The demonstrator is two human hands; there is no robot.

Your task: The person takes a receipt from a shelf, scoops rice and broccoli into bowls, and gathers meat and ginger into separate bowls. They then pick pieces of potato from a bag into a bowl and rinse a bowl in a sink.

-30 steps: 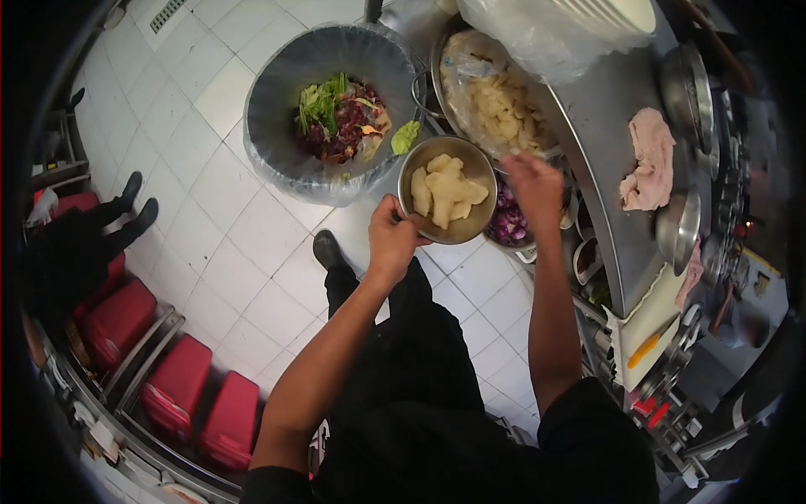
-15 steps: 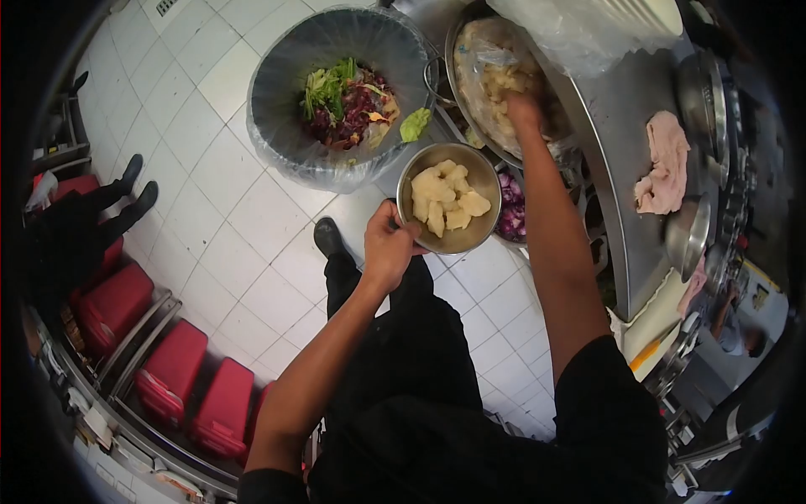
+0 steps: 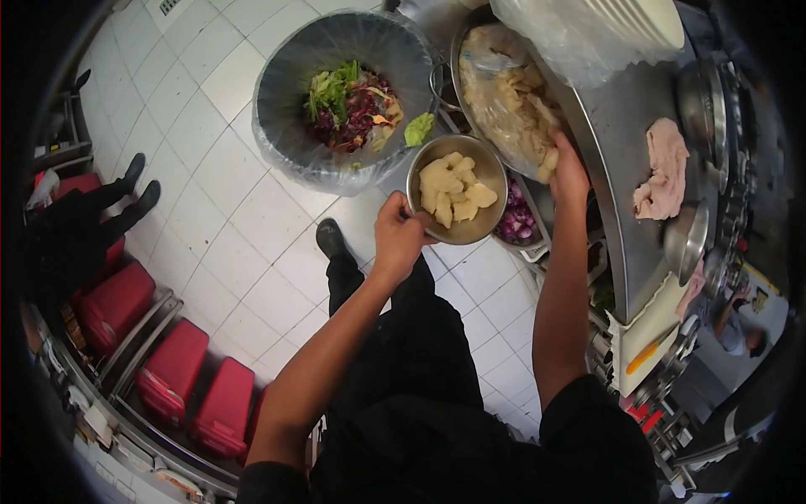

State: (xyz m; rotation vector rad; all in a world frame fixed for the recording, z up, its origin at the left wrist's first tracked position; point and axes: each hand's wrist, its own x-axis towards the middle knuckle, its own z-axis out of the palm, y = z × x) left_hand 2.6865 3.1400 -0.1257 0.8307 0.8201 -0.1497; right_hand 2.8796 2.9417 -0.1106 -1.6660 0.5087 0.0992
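Observation:
My left hand grips the near left rim of a round steel bowl. Pale yellow, knobbly food chunks fill the middle of that bowl. My right hand is at the near right side of a large steel pot, its fingers curled around a pale yellow chunk; part of the fingers is hidden. Inside the pot, a clear plastic bag holds more pale yellow pieces.
A lined bin holds green and purple scraps, with a green leaf at its edge. Purple onion pieces sit below the pot. Raw pink meat lies on the steel counter. Red-lidded containers line the left.
My right hand has drawn back from the middle of the pot to its near right side. The bowl in my left hand has shifted slightly right and up.

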